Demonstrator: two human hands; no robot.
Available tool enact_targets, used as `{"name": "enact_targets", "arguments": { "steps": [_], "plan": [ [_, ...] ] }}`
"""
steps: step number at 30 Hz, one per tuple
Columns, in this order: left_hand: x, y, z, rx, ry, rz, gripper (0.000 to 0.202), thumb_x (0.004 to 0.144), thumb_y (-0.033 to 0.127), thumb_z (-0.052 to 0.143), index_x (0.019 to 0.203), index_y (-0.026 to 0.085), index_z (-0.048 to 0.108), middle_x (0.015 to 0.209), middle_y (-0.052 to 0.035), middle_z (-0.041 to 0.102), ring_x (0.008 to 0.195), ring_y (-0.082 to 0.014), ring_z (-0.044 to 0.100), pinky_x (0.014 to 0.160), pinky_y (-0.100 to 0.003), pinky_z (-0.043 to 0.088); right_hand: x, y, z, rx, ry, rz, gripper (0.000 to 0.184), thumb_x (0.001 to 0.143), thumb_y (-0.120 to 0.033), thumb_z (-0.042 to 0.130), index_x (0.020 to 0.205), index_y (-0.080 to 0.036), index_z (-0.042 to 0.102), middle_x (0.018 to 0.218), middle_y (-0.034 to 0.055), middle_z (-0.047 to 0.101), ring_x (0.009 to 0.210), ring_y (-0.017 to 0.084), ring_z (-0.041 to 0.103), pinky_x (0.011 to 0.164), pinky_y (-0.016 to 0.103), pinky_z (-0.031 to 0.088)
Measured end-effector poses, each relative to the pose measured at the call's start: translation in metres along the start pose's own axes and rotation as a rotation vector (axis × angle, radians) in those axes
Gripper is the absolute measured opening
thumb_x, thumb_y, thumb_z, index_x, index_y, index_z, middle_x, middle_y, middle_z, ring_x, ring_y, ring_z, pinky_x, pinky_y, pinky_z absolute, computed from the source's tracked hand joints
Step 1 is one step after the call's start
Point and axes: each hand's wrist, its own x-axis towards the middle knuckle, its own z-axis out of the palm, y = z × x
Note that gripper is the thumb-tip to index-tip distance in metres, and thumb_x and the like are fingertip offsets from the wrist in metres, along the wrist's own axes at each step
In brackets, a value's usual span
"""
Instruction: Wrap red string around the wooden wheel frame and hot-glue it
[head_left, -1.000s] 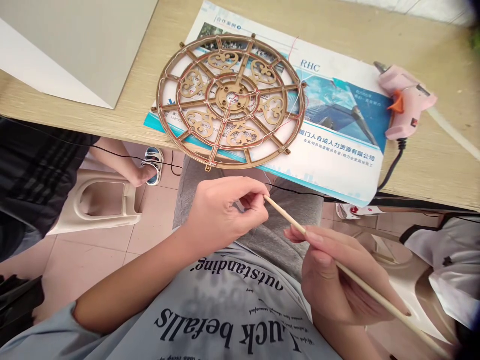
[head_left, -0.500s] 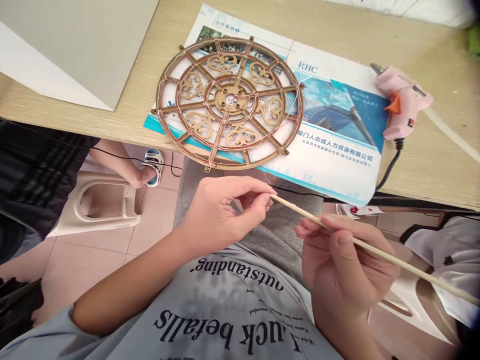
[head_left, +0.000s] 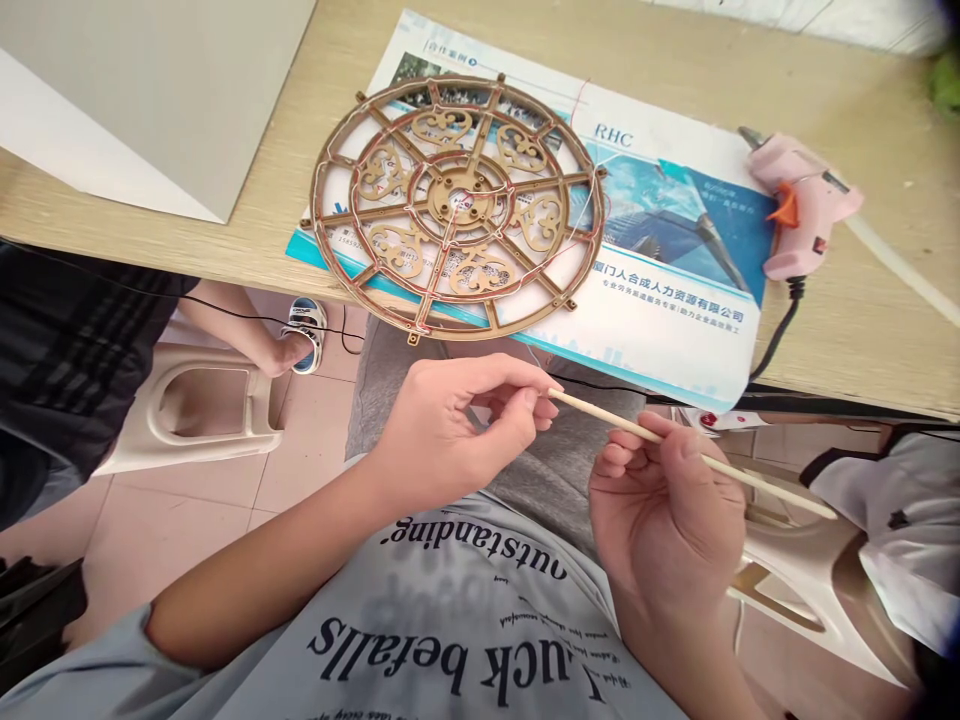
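- Head view: your left hand [head_left: 450, 430] is raised over your lap, its thumb and index finger pressed together. Your fingertips [head_left: 535, 398] sit right at the near tip of the bamboo skewer [head_left: 637, 433]. (Whether they pinch that tip or a fine thread, you cannot tell from here.)
- Your right hand [head_left: 667, 530] pinches the skewer between thumb and fingers, and its long end sticks out to the right past your knuckles.
- The skewer lies almost level, spanning the gap between your 2 hands, just below the table edge.
- Beyond your hands, a gold lattice wheel [head_left: 390, 195] lies flat on a printed leaflet [head_left: 675, 320], with red and white thread wound along its spokes. It sits well apart from both hands.
- To the right on the wooden table [head_left: 885, 330] rests a pink hot glue gun [head_left: 799, 205], its black cord [head_left: 776, 345] running off the edge.
- A white board [head_left: 135, 100] lies at the table's far left corner.
- Below the table on the left, a person in a dark striped top [head_left: 67, 340] sits near a cream plastic chair [head_left: 202, 400]. On the right, a white sleeve [head_left: 904, 520] shows at the frame edge.
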Motion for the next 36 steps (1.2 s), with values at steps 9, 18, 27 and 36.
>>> {"name": "enact_targets", "arguments": {
  "steps": [9,18,27,36],
  "plan": [
    [0.005,0.001,-0.004,0.321,0.045,0.102,0.013,0.093,0.015,0.072,0.089,0.018,0.084,0.079,0.0021,0.083,0.068,-0.0083,0.074,0.061,-0.016,0.057,-0.014,0.007,-0.003,-0.449,0.041,-0.508,0.022,0.097,-0.012,0.080,0.111,-0.026,0.089,0.095,0.0018,0.085,0.072,0.018,0.081,0.066,0.032,0.070],
    [0.007,-0.006,-0.006,0.312,0.004,0.045,0.016,0.084,0.007,0.069,0.082,0.017,0.081,0.072,0.0040,0.077,0.063,-0.0059,0.063,0.060,-0.015,0.049,-0.011,0.007,-0.010,-0.533,-0.052,-0.587,0.025,0.096,-0.012,0.080,0.115,-0.025,0.088,0.094,0.0028,0.085,0.074,0.018,0.081,0.067,0.031,0.069],
    [0.004,-0.005,-0.002,-0.084,-0.042,-0.142,0.015,0.098,0.021,0.066,0.092,0.018,0.079,0.082,-0.0034,0.082,0.073,-0.0128,0.078,0.065,-0.020,0.063,-0.003,0.006,-0.002,-0.115,0.039,-0.158,0.007,0.099,-0.026,0.083,0.100,-0.026,0.090,0.085,0.0024,0.084,0.070,0.014,0.081,0.066,0.020,0.068],
    [0.005,-0.013,0.002,-0.186,-0.033,-0.204,0.015,0.099,0.024,0.075,0.086,0.019,0.075,0.073,0.0014,0.075,0.068,-0.0069,0.072,0.067,-0.014,0.060,-0.005,0.009,0.001,-0.088,0.073,-0.146,0.005,0.096,-0.028,0.086,0.097,-0.026,0.090,0.084,0.0026,0.083,0.068,0.014,0.080,0.065,0.020,0.068]
  ]
}}
